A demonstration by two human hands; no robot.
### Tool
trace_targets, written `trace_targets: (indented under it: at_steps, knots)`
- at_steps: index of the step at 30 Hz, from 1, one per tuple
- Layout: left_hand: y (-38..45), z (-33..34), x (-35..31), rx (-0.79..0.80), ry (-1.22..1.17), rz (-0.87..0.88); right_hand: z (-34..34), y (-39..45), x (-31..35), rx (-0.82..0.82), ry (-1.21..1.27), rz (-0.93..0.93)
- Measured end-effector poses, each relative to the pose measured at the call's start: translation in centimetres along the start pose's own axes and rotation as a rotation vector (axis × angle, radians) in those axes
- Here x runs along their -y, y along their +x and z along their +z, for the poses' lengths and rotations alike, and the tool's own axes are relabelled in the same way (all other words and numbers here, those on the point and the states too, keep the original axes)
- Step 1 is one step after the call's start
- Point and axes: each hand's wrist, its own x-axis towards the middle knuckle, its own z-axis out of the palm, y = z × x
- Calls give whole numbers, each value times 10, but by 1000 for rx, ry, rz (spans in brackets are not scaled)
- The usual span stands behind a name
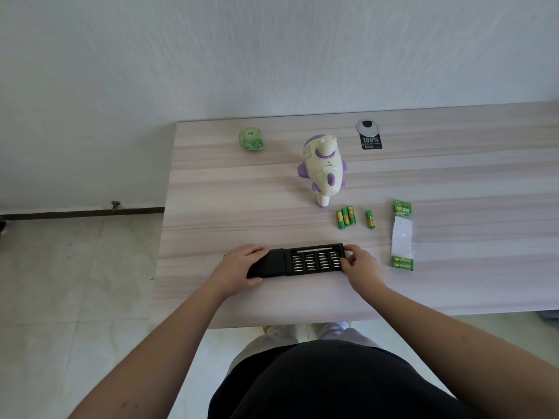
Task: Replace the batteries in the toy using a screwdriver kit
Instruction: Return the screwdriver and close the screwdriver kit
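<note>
1. Both bare forearms reach forward from the body, converging toward 12 o'clock.
2. The left hand [242,267] lies at about 11 o'clock, fingers curled over the far edge and thumb along the near edge of a black case [295,261].
3. The right hand [360,264] lies at about 1 o'clock, fingers and thumb pinching the case's opposite end.

Four loose batteries [351,218] (three clustered, one apart), one toy [323,168], one screwdriver kit [302,260], one battery pack [402,237]
</note>
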Motion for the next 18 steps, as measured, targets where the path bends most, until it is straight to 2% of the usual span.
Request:
trace_targets:
  at_steps: [18]
  knots:
    - [16, -5, -12, 93, 93, 18, 2, -4, 0, -7, 3, -8]
